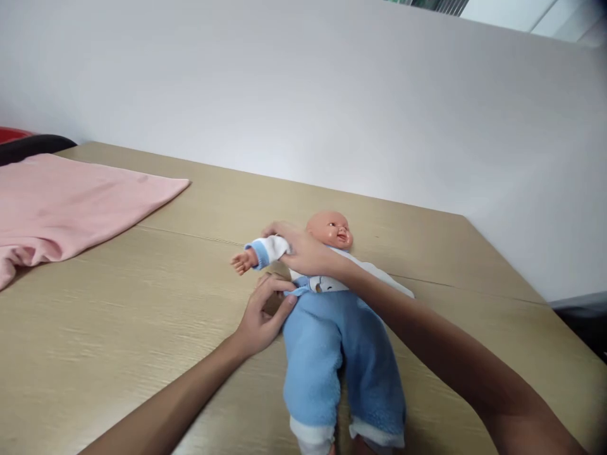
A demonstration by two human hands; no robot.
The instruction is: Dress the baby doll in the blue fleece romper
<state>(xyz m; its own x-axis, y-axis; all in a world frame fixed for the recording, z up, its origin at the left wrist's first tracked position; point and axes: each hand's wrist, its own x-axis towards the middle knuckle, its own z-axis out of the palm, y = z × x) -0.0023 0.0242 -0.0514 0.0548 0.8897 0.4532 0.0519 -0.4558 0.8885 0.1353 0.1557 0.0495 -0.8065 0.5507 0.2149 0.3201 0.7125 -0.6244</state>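
Observation:
A baby doll [331, 229] lies on its back on the table with its head at the far end. It wears blue fleece trousers [313, 354] with white cuffs and a white top with blue trim. My right hand [303, 249] reaches across the doll's chest, its fingers wrapped round the doll's upper arm in the white sleeve [274, 248]. The doll's small hand [244, 260] sticks out of the blue cuff. At the waist, my left hand [265, 313] pinches blue fabric at the side of the clothes. My right forearm partly covers the chest.
The wooden table [213, 366] reaches back to a pale wall [284, 95]. On the left lies a pink cloth [85, 202], with a black and red object [33, 145] behind it. Something dark [583, 316] stands beyond the right edge.

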